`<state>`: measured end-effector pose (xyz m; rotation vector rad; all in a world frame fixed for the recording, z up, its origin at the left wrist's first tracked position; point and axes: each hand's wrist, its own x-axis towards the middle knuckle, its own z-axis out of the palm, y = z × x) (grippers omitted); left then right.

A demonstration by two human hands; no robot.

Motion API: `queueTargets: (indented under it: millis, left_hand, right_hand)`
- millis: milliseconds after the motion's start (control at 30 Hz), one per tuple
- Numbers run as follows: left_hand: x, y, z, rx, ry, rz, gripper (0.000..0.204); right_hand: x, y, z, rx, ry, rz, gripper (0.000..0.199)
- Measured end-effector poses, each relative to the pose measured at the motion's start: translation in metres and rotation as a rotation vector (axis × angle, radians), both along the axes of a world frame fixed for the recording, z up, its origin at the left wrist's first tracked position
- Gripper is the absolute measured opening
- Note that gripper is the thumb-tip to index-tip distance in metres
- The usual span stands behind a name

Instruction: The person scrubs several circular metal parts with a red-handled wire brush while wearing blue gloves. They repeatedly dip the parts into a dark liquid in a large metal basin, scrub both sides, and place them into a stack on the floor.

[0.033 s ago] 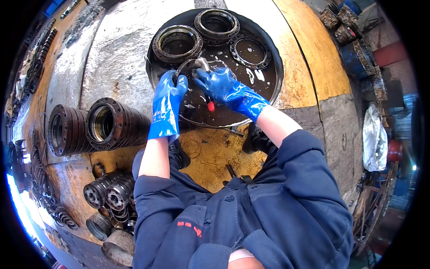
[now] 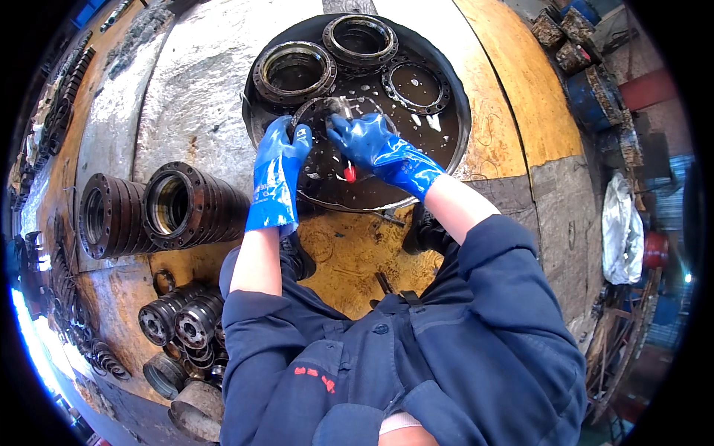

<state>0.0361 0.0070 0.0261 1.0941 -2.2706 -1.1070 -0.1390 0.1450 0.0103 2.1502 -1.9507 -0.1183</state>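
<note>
Both my hands wear blue rubber gloves over a round black tub (image 2: 462, 141) of dark, murky liquid. My left hand (image 2: 284, 145) is closed on the left edge of a thin dark ring (image 2: 303, 110) at the tub's near side. Over that ring, my right hand (image 2: 362, 140) grips a brush with a red handle end (image 2: 350, 174); its pale, dirty head (image 2: 340, 108) points away from me. Two thick bolt-holed flange rings (image 2: 295, 72) (image 2: 361, 40) stand at the back of the tub. A flatter ring (image 2: 416, 85) lies at its right, partly in the liquid.
Left of the tub stand two rows of stacked rusty flanges (image 2: 195, 204). Nearer me are dark round machine parts (image 2: 195, 327) and a worn metal sleeve (image 2: 197, 411). A white sack (image 2: 622, 229) and blue drums (image 2: 593, 97) stand at the right. My feet flank the tub's near side.
My right hand and the brush have shifted slightly to the right. White foam at the tub's right has drifted and changed shape. My left hand stays on the ring.
</note>
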Motion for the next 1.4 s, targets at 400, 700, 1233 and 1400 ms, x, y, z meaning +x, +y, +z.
queueTargets:
  millis: [400,700,1233,1400]
  left_hand:
    - [0.003,0.003,-0.004,-0.132,0.002,0.005,0.061]
    - [0.005,0.005,0.010,-0.095,0.049,-0.028,0.061]
    - [0.003,0.008,0.010,-0.135,0.060,-0.045,0.056]
    - [0.010,0.005,0.009,-0.131,0.062,-0.030,0.054]
  right_hand:
    - [0.032,0.000,-0.019,0.245,-1.118,-0.799,0.034]
    - [0.054,0.033,0.013,0.050,-2.015,-0.638,0.036]
    - [0.024,-0.026,-0.037,0.008,-2.644,-1.194,0.014]
    - [0.018,-0.009,-0.026,0.340,-1.656,-0.663,0.028]
